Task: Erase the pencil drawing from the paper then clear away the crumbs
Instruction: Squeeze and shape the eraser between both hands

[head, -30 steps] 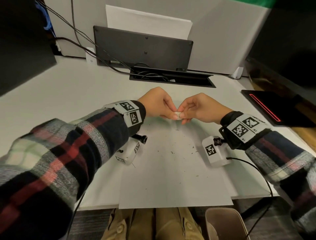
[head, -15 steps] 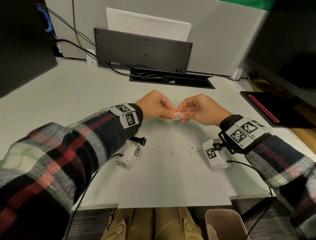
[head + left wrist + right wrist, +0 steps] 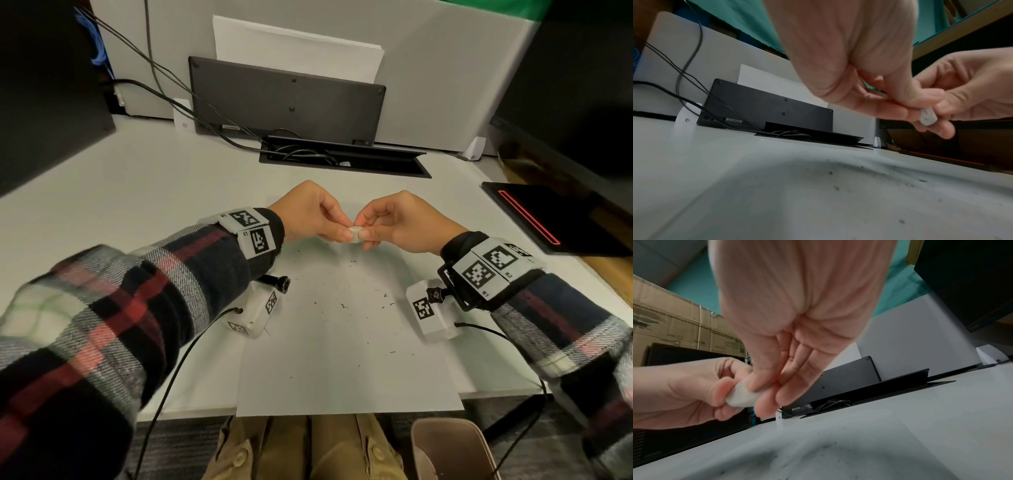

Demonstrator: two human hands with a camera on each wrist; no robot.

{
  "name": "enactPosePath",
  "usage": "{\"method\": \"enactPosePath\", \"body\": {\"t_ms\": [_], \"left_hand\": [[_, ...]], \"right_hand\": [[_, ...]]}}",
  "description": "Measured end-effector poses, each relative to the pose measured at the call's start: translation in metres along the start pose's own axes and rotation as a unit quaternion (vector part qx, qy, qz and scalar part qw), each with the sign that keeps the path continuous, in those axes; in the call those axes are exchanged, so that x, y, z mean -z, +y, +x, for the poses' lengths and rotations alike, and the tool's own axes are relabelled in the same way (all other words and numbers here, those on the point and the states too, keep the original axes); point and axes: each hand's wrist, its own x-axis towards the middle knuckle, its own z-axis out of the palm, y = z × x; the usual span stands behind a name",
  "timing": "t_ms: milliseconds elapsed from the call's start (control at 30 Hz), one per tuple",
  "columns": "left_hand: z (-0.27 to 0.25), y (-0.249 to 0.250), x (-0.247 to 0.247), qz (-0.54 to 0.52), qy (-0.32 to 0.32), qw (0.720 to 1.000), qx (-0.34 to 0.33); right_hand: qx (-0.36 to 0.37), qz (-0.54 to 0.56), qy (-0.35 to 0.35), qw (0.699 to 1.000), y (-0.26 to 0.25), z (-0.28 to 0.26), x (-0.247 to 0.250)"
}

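Observation:
A small white eraser (image 3: 356,234) is held above the far end of the white paper (image 3: 346,359), pinched from both sides. My left hand (image 3: 318,219) pinches its left end and my right hand (image 3: 394,222) pinches its right end. The left wrist view shows the eraser (image 3: 928,118) between the fingertips of both hands; the right wrist view shows the same eraser (image 3: 742,395) from the other side. Dark eraser crumbs (image 3: 342,306) lie scattered over the paper's middle and right part. No pencil drawing is visible on the paper.
A black cable tray (image 3: 342,159) and a black panel (image 3: 284,99) with cables stand at the desk's back. A black device with a red line (image 3: 548,219) lies at the right. A beige bin (image 3: 452,448) stands on the floor below the desk's front edge.
Both hands stay together on the eraser above the paper's far end; they have shifted only slightly. The crumbs lie where they were.

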Motion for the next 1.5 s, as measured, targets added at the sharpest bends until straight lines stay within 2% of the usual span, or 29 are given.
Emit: {"method": "enactPosePath", "body": {"t_ms": [367,467,567,833,1100,1267,1400,1500], "left_hand": [[0.0009,-0.0033,-0.0002,-0.052,-0.034,0.998,0.009],[-0.0019,-0.0025,0.0008,-0.030,-0.047,0.998,0.015],[-0.0039,0.0002,-0.0012,-0.015,-0.032,0.999,0.013],[-0.0028,-0.0020,0.0031,-0.065,-0.067,0.996,0.012],[-0.0043,-0.0036,0.0024,-0.041,-0.116,0.987,0.102],[-0.0049,-0.0026,0.0018,-0.053,-0.098,0.988,0.110],[-0.0050,-0.0028,0.0037,-0.064,-0.025,0.995,0.075],[-0.0058,-0.0029,0.0051,-0.059,0.000,0.997,0.051]], "right_hand": [[-0.006,-0.001,-0.005,1.000,0.0044,-0.0005,0.0045],[-0.012,0.000,-0.020,1.000,0.0055,-0.0014,0.0050],[-0.014,0.019,-0.031,0.999,0.0029,-0.0027,0.0044],[-0.006,0.049,-0.046,0.998,0.0010,-0.0035,0.0039],[-0.013,0.040,-0.029,0.999,0.0038,-0.0024,0.0010],[-0.013,0.051,0.006,0.999,0.0055,0.0003,-0.0005],[-0.001,0.077,0.004,0.997,-0.0001,-0.0006,-0.0018],[0.002,0.081,0.001,0.997,-0.0035,-0.0009,-0.0015]]}}
